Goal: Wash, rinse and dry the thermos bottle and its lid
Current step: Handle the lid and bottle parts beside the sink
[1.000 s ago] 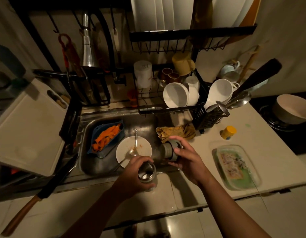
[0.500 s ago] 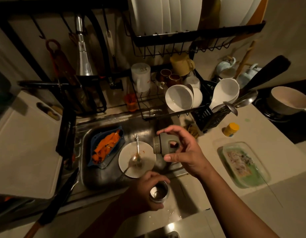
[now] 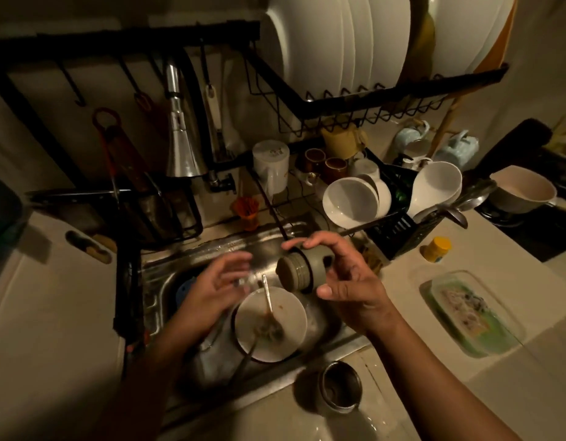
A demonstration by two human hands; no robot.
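A: Head view, only one. Right hand (image 3: 348,281) has fingers and thumb curled round the grey-green plastic screw lid (image 3: 302,270), held on its side above the steel sink (image 3: 167,272), threaded end pointing left.

B: Why there?

A: My guess: over the basin so drips fall in, and ready for water or soap. The chrome tap spout (image 3: 179,135) hangs further back, so the lid isn't under it yet.

B: Left hand?

A: Left hand (image 3: 218,284) is blurred, over the sink just left of the lid, fingers spread and loosely bent. Seems to hold nothing; hands are apart, not touching.

B: Bottle?

A: The open-mouthed stainless steel thermos bottle (image 3: 340,386) stands upright on the pale tiled surface (image 3: 402,393) at the sink's front edge, near the right forearm, nobody touching it. Probably parked so both hands are free for the lid.

B: Sink contents?

A: A round white plate (image 3: 270,323) with a metal spoon (image 3: 269,300) lying in it, below the hands. A blue item at the left is mostly hidden by the left hand. Can't tell if water is running.

B: Progress?

A: Early, I'd judge: lid off, no suds visible on either piece.

B: Risk?

A: The dirty plate crowds the basin under the lid.
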